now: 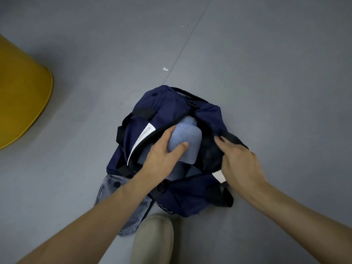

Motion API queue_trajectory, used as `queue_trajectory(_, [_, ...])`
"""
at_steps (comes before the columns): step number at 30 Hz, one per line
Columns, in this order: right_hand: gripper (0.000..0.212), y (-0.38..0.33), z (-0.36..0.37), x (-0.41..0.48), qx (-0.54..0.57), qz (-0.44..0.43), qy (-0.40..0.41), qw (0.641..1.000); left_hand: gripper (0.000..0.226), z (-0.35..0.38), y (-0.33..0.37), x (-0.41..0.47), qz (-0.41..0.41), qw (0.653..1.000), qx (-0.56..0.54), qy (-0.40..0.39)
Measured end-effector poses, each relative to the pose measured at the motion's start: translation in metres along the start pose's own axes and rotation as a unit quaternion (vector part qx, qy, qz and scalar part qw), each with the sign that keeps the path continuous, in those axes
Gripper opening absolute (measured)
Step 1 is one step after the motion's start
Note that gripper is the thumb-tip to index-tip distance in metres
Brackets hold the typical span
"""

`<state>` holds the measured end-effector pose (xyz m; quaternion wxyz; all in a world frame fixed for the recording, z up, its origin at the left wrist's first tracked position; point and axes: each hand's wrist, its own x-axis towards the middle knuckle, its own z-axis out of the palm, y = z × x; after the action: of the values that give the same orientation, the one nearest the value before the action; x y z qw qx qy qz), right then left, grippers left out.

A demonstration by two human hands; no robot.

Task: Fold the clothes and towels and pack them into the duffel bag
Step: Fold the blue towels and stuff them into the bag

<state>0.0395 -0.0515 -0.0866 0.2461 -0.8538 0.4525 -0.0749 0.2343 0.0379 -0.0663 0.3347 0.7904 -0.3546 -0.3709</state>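
The left hand [163,150] grips a folded light-blue cloth [188,141] – half inside the open navy nylon duffel bag [167,105] on the grey floor [266,73] – while the right hand [238,159] curls round the bag's right rim.

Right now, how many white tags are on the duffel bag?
2. One white tag lies on the duffel bag's open flap by the left hand; another peeks out under the right hand. More may be hidden.
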Motion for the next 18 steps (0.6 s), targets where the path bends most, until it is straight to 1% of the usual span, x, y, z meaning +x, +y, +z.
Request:
queue_trajectory(2, [0.063,-0.005,-0.007,-0.002,0.027,0.002,0.057,0.998,0.059,0.004,0.006,0.004,0.021,1.000,0.019,-0.002])
queue_trajectory(5, [0.064,-0.010,-0.009,-0.005,0.058,0.010,0.062,0.996,0.067,0.018,0.010,0.019,0.035,0.997,0.074,-0.009])
queue_trajectory(7, [0.065,-0.013,-0.008,-0.002,0.064,0.014,0.065,0.996,0.068,0.035,0.010,0.030,0.027,0.993,0.115,-0.019])
queue_trajectory(9, [0.069,-0.015,-0.008,0.001,0.056,0.010,0.070,0.996,0.068,0.052,0.010,0.040,0.008,0.992,0.125,-0.012])
queue_trajectory(10, [0.072,-0.016,-0.009,0.003,0.060,0.020,0.052,0.997,0.067,0.058,0.010,0.044,0.000,0.993,0.119,-0.006])
queue_trajectory(13, [0.077,-0.015,-0.010,0.002,0.094,0.054,-0.047,0.993,0.061,0.067,0.008,0.052,-0.008,0.996,0.084,0.014])
queue_trajectory(14, [0.079,-0.015,-0.010,0.000,0.109,0.054,-0.060,0.991,0.060,0.069,0.007,0.052,-0.007,0.996,0.090,0.015])
queue_trajectory(15, [0.082,-0.016,-0.010,-0.001,0.125,0.053,-0.065,0.989,0.060,0.070,0.007,0.052,-0.003,0.993,0.114,0.013])
queue_trajectory(16, [0.084,-0.015,-0.008,-0.002,0.142,0.049,-0.067,0.986,0.061,0.070,0.006,0.052,0.003,0.987,0.161,0.007])
queue_trajectory(17, [0.085,-0.016,-0.007,-0.003,0.152,0.043,-0.070,0.985,0.063,0.069,0.006,0.052,0.012,0.973,0.231,0.000])
queue_trajectory(18, [0.086,-0.016,-0.005,-0.003,0.155,0.034,-0.073,0.985,0.066,0.066,0.006,0.052,0.019,0.949,0.313,-0.003])
